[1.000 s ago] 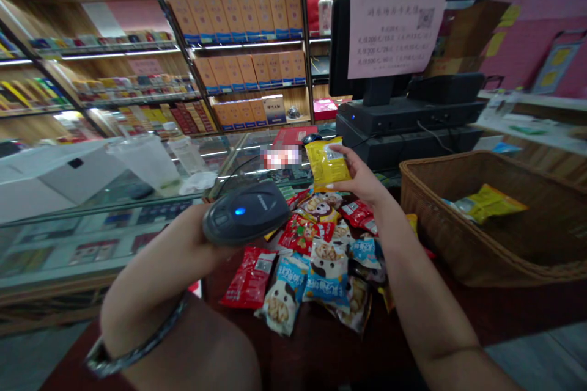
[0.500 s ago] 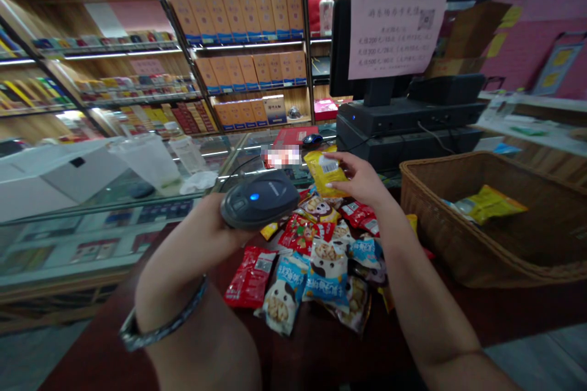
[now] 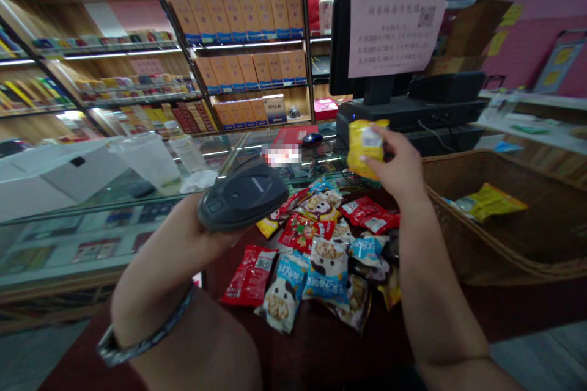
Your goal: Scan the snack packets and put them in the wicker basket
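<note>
My left hand (image 3: 195, 229) is closed round a black barcode scanner (image 3: 243, 197), whose head points right above the counter. Most of those fingers are hidden beneath the scanner. My right hand (image 3: 398, 162) pinches a yellow snack packet (image 3: 367, 148) by its right side, raised in front of the black till, its printed label facing me. Below and between my hands lies a pile of small packets: a blue-and-white cow packet (image 3: 326, 272), a red packet (image 3: 250, 275) with a label, another red packet (image 3: 369, 215) and several more.
A wicker basket (image 3: 463, 250) with a yellow-green packet (image 3: 493, 201) in it stands at the right. Behind are a monitor with a taped paper sign (image 3: 397, 33), a computer mouse (image 3: 313, 138) and shelves of boxes. White boxes (image 3: 50, 177) and a plastic jug (image 3: 147, 162) stand at the left.
My right hand has carried the yellow packet up and right, away from the scanner. My left hand and the scanner have shifted slightly left, and the scanner's blue light is off.
</note>
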`<action>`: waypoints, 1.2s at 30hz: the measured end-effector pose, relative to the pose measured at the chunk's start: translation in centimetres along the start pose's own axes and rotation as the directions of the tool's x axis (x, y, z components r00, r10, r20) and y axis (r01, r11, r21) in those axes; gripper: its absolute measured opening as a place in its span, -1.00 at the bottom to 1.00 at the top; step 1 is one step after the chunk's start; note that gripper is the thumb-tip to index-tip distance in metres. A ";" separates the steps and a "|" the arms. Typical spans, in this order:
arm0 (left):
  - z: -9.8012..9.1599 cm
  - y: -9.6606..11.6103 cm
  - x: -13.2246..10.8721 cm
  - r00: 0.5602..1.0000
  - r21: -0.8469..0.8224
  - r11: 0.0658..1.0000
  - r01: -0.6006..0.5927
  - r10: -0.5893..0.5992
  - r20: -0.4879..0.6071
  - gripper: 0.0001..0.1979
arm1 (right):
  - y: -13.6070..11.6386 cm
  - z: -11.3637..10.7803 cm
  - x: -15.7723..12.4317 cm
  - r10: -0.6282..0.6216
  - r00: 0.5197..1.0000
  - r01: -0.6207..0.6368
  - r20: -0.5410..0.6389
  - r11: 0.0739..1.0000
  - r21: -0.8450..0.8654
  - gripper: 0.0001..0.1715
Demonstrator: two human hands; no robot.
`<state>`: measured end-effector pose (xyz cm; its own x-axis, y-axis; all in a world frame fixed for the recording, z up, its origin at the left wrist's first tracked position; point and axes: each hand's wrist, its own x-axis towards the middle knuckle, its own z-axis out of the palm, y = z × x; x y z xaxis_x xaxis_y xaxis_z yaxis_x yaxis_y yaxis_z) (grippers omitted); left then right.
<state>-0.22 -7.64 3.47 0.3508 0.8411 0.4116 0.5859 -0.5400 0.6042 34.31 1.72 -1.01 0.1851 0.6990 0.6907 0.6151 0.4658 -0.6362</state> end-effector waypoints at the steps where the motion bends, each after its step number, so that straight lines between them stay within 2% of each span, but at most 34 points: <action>1: -0.2 0.1 -0.4 0.999 -0.001 1.000 0.010 -0.010 -0.052 -0.65 | 0.1 -1.7 0.1 0.077 0.986 -0.098 -0.147 0.984 -0.146 -0.24; 3: -0.7 0.2 -1.1 0.990 0.005 0.999 0.047 -0.046 -0.133 -0.60 | 0.8 -4.8 0.2 0.206 0.904 -0.344 -0.374 0.869 -0.355 -0.11; 5: -1.1 0.2 -1.7 0.983 0.010 0.996 0.088 -0.085 -0.163 -0.61 | 1.9 -6.9 0.2 0.345 0.815 -0.547 -0.467 0.724 -0.420 0.08; 8: -1.6 -0.2 -2.3 0.977 0.014 0.993 0.121 -0.117 -0.177 -0.62 | 3.5 -8.1 0.3 0.540 0.705 -0.709 -0.460 0.564 -0.424 0.19; 9: -1.7 -0.4 -2.4 0.977 0.021 0.991 0.132 -0.126 -0.174 -0.61 | 3.8 -8.2 0.3 0.580 0.685 -0.728 -0.441 0.537 -0.425 0.20; 11: -1.8 -0.7 -2.4 0.975 0.042 0.987 0.152 -0.143 -0.171 -0.57 | 4.0 -8.1 0.3 0.587 0.687 -0.726 -0.428 0.530 -0.438 0.18; 12: -1.9 -0.8 -2.4 0.974 0.052 0.985 0.163 -0.152 -0.165 -0.54 | 4.0 -8.1 0.3 0.551 0.712 -0.702 -0.435 0.548 -0.455 0.15; 14: -2.0 -0.8 -2.3 0.973 0.069 0.981 0.180 -0.167 -0.159 -0.50 | 3.7 -7.7 0.5 0.437 0.810 -0.586 -0.392 0.635 -0.503 -0.03; 16: -2.0 -0.5 -2.3 0.971 0.092 0.979 0.182 -0.164 -0.171 -0.48 | 3.6 -6.6 0.7 0.375 0.901 -0.434 -0.220 0.772 -0.464 -0.27; 17: -2.0 -0.4 -2.3 0.971 0.104 0.978 0.181 -0.162 -0.174 -0.48 | 3.6 -5.6 0.9 0.362 0.929 -0.363 -0.079 0.846 -0.391 -0.38; 18: -2.0 -0.2 -2.2 0.972 0.112 0.977 0.180 -0.158 -0.176 -0.49 | 3.7 -4.2 1.0 0.349 0.934 -0.313 0.075 0.903 -0.295 -0.47; 20: -1.9 0.0 -2.1 0.974 0.122 0.978 0.169 -0.146 -0.172 -0.51 | 4.1 -0.7 1.0 0.295 0.884 -0.256 0.362 0.955 -0.151 -0.58; 21: -1.8 0.1 -2.0 0.977 0.122 0.981 0.153 -0.131 -0.170 -0.53 | 4.3 1.3 0.9 0.296 0.845 -0.244 0.445 0.954 -0.171 -0.60; 22: -1.8 0.2 -2.0 0.980 0.117 0.985 0.129 -0.108 -0.169 -0.54 | 4.6 3.4 0.6 0.334 0.806 -0.237 0.489 0.939 -0.251 -0.60; 24: -1.6 0.2 -1.9 0.983 0.102 0.991 0.087 -0.069 -0.170 -0.55 | 5.1 7.2 -0.2 0.371 0.774 -0.236 0.513 0.921 -0.310 -0.50; 27: -1.6 0.2 -2.0 0.983 0.090 0.990 0.110 -0.095 -0.156 -0.53 | 5.7 11.0 -1.8 0.376 0.731 -0.212 0.570 0.919 -0.334 -0.19; 30: -1.6 0.3 -2.2 0.978 0.091 0.985 0.145 -0.130 -0.161 -0.51 | 6.2 12.1 -2.8 0.364 0.710 -0.185 0.603 0.922 -0.339 -0.03; 34: -1.3 0.8 -2.1 0.983 0.084 0.993 0.086 -0.071 -0.168 -0.56 | 6.4 11.5 -2.7 0.338 0.737 -0.171 0.585 0.931 -0.323 0.08; 36: -1.2 0.9 -2.0 0.985 0.090 0.994 0.066 -0.051 -0.166 -0.58 | 6.3 11.0 -2.3 0.328 0.752 -0.177 0.571 0.936 -0.304 0.08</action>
<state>-1.27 -9.86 4.05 0.1942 0.8508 0.4884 0.6714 -0.4783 0.5661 29.35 8.98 -10.39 -0.0971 0.9886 0.1146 0.7758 0.1474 -0.6136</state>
